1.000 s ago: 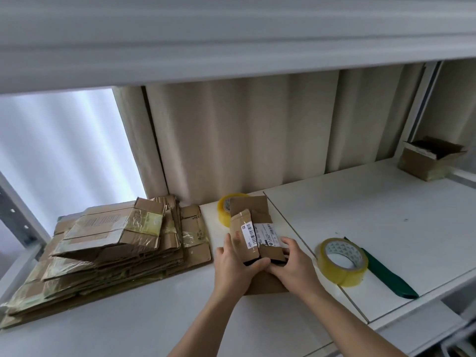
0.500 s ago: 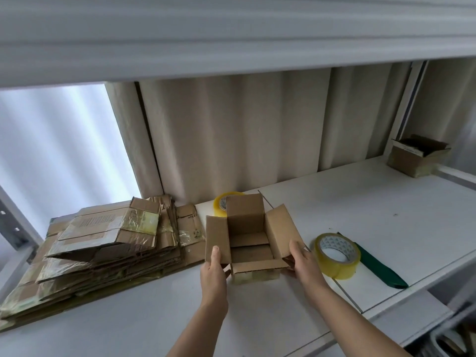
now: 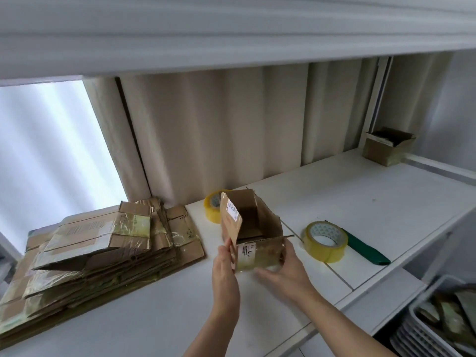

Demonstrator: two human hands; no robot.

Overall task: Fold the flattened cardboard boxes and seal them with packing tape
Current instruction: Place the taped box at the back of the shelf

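Observation:
A small opened cardboard box [image 3: 260, 249] stands on the white shelf [image 3: 360, 202], its top flaps up and its inside empty. My left hand [image 3: 225, 273] holds the box's left flap and near-left corner. My right hand [image 3: 283, 270] grips the lower right front of the box, thumb on the taped front face. A roll of yellowish packing tape [image 3: 323, 240] lies just right of the box. A second tape roll [image 3: 213, 208] sits behind the box, partly hidden by it. A stack of flattened cardboard boxes [image 3: 98, 248] lies at the left.
A green-handled cutter [image 3: 365, 249] lies beside the right tape roll. Another open box [image 3: 387, 145] stands at the shelf's far right corner. A white plastic basket [image 3: 438, 323] with cardboard scraps sits below right. Beige curtains hang behind; another shelf is overhead.
The folded box was opened up with flaps spread, then turned and lifted at its front. My right hand moved from the right flap down to the box's lower front.

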